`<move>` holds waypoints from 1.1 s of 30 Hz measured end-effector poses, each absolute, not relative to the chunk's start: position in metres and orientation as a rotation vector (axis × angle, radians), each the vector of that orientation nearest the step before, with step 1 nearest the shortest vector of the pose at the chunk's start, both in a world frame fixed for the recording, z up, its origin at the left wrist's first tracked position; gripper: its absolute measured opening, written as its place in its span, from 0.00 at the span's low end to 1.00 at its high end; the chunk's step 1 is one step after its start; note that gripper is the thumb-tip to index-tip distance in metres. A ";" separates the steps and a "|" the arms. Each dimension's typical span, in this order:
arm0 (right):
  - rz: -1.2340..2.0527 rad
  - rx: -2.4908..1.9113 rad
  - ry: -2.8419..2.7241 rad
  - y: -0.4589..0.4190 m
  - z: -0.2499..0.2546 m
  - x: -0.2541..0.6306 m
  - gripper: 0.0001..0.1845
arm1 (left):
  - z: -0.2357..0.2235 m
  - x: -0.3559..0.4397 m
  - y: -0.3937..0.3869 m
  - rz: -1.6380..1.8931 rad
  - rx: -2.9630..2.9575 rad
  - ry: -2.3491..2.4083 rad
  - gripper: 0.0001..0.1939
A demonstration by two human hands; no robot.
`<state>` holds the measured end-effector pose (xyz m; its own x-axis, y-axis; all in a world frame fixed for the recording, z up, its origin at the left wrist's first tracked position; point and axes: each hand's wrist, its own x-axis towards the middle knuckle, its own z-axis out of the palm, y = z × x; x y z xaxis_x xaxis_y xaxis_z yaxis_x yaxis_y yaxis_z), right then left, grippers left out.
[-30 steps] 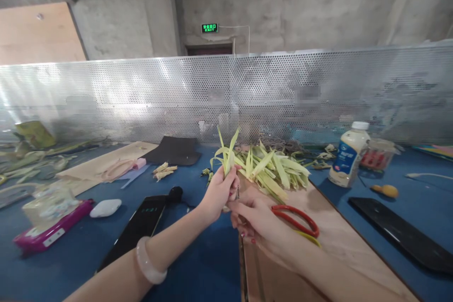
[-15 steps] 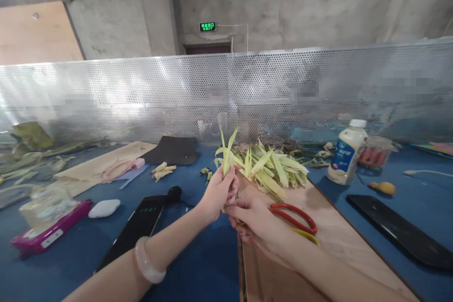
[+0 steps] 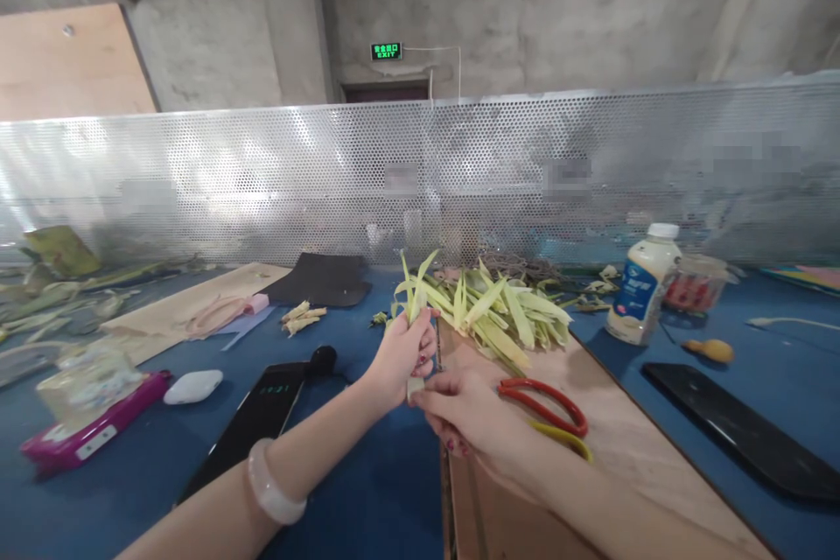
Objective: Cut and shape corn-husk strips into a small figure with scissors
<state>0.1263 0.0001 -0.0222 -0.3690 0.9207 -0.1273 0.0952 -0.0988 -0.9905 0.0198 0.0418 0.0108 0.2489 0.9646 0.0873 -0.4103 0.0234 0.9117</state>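
Note:
My left hand is closed around a small bundle of pale green corn husk leaves, whose tips fan upward above the fist. Just below it, my right hand pinches a small pale piece between thumb and fingers. Whether that piece joins the bundle's lower end is hidden by the fingers. Behind my hands, a loose heap of corn husks lies on the wooden board. Beside my right wrist lie scissors with red and yellow loop handles; their blades do not show.
A black phone, a white earbud case and a purple pack lie left. Husk scraps lie further back. Right of the board are a bottle and a black case. A perforated metal screen stands behind.
Both hands have shifted slightly, the husk bundle moving a little down and left. The gap between my hands has widened, and the pale piece now shows between them.

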 end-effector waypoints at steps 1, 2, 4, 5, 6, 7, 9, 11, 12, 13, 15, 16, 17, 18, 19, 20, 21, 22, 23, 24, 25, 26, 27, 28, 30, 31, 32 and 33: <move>1.558 -1.152 -1.495 -0.001 -0.022 0.126 0.12 | 0.013 0.017 0.044 1.195 1.000 0.686 0.10; 1.578 -1.163 -1.500 -0.002 -0.021 0.125 0.11 | 0.016 0.013 0.048 1.175 0.968 0.678 0.10; 1.616 -1.176 -1.487 -0.005 -0.020 0.123 0.09 | 0.020 0.004 0.055 1.118 0.900 0.674 0.11; 1.646 -1.166 -1.471 -0.007 -0.020 0.123 0.09 | 0.022 0.000 0.059 1.078 0.866 0.682 0.11; 1.692 -1.139 -1.436 -0.009 -0.020 0.122 0.08 | 0.024 -0.004 0.062 1.027 0.828 0.701 0.13; 1.755 -1.090 -1.386 -0.010 -0.020 0.122 0.07 | 0.025 -0.007 0.065 0.968 0.790 0.723 0.15; 1.895 -0.934 -1.257 -0.012 -0.018 0.123 0.08 | 0.025 -0.011 0.068 0.835 0.726 0.760 0.21; 1.975 -0.797 -1.133 -0.012 -0.015 0.126 0.10 | 0.024 -0.010 0.068 0.715 0.687 0.765 0.26; 1.984 -0.766 -1.090 -0.011 -0.013 0.128 0.10 | 0.023 -0.009 0.067 0.671 0.677 0.757 0.27; 1.985 -0.760 -1.063 -0.010 -0.011 0.129 0.10 | 0.022 -0.007 0.065 0.644 0.673 0.745 0.26; 1.980 -0.789 -1.033 -0.007 -0.007 0.132 0.10 | 0.020 -0.004 0.062 0.638 0.682 0.723 0.20; 1.978 -0.806 -1.032 -0.005 -0.006 0.133 0.10 | 0.019 -0.003 0.061 0.650 0.694 0.716 0.16; 1.980 -0.818 -1.039 -0.004 -0.006 0.134 0.10 | 0.018 -0.002 0.060 0.666 0.709 0.711 0.12; 1.986 -0.823 -1.054 -0.003 -0.007 0.134 0.10 | 0.017 -0.002 0.060 0.680 0.725 0.708 0.10; 1.991 -0.822 -1.078 -0.003 -0.008 0.134 0.10 | 0.017 -0.003 0.060 0.694 0.738 0.710 0.08; 1.992 -0.819 -1.110 -0.003 -0.009 0.133 0.10 | 0.018 -0.004 0.060 0.708 0.748 0.714 0.08; 1.992 -0.819 -1.146 -0.003 -0.011 0.133 0.09 | 0.019 -0.005 0.060 0.725 0.752 0.721 0.08; 1.989 -0.825 -1.179 -0.004 -0.013 0.133 0.09 | 0.020 -0.006 0.061 0.742 0.752 0.730 0.08; 1.985 -0.837 -1.205 -0.004 -0.015 0.132 0.08 | 0.022 -0.007 0.062 0.756 0.749 0.739 0.08; 1.979 -0.853 -1.224 -0.004 -0.017 0.132 0.09 | 0.024 -0.009 0.063 0.766 0.745 0.748 0.09; 1.973 -0.867 -1.242 -0.005 -0.019 0.131 0.10 | 0.026 -0.010 0.064 0.772 0.740 0.756 0.09; 1.970 -0.877 -1.257 -0.005 -0.021 0.131 0.11 | 0.027 -0.011 0.065 0.776 0.736 0.763 0.09; 1.964 -0.884 -1.273 -0.006 -0.022 0.130 0.12 | 0.028 -0.012 0.067 0.780 0.731 0.771 0.10; 1.954 -0.888 -1.290 -0.006 -0.022 0.129 0.12 | 0.029 -0.013 0.068 0.788 0.725 0.780 0.10; 1.934 -0.904 -1.314 -0.008 -0.022 0.128 0.12 | 0.029 -0.014 0.070 0.810 0.711 0.801 0.10; 1.932 -0.913 -1.321 -0.009 -0.021 0.127 0.12 | 0.029 -0.014 0.071 0.820 0.703 0.814 0.11; 1.933 -0.920 -1.326 -0.009 -0.020 0.126 0.11 | 0.028 -0.014 0.071 0.829 0.695 0.826 0.12; 1.933 -0.926 -1.329 -0.010 -0.019 0.126 0.11 | 0.028 -0.013 0.071 0.836 0.688 0.837 0.13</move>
